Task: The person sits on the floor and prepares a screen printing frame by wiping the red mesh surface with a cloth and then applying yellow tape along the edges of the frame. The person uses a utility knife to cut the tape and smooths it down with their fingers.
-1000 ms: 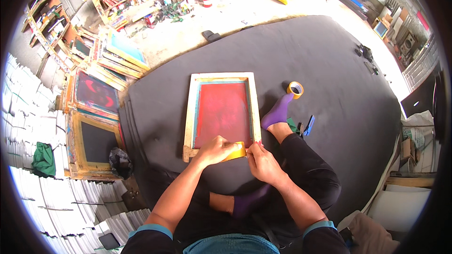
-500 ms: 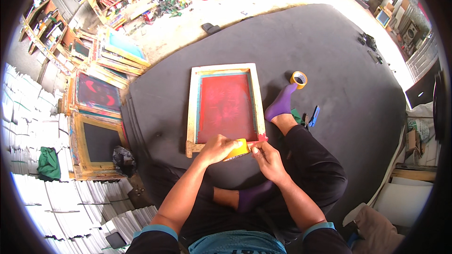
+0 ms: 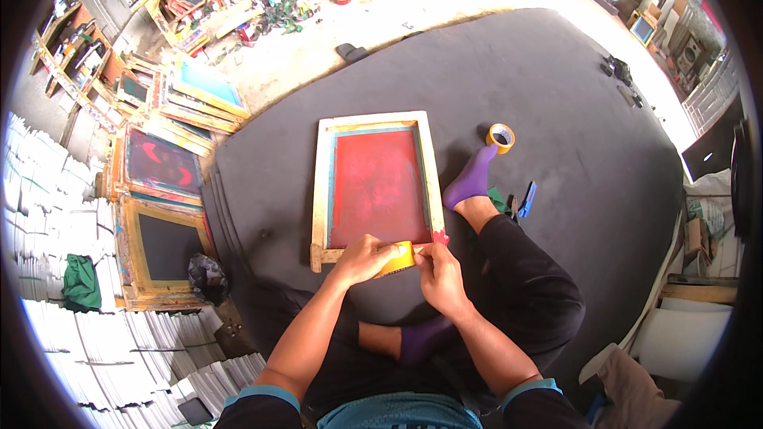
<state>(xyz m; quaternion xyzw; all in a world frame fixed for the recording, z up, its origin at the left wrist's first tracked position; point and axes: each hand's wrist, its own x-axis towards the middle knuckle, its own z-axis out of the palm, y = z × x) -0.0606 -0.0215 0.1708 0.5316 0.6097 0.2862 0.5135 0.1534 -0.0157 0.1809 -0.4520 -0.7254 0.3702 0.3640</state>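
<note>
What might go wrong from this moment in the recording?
The yellow adhesive tape in the left hand, with the right hand at its end, might catch crookedly on the pale rectangular wooden frame right beside it.

The orange ring-shaped tape roll sits at the toes of the purple-socked foot, so a foot shift might knock it away.

Washed-out glare across the far floor (image 3: 381, 24), black fisheye rim

A screen-printing workshop is showing here: ink-stained frames (image 3: 163, 163) are lying piled at the left, a red screen (image 3: 377, 183) is lying at the centre, cluttered shelves (image 3: 73, 52) are lining the upper left, and white stacks (image 3: 103, 357) are filling the lower left.
</note>
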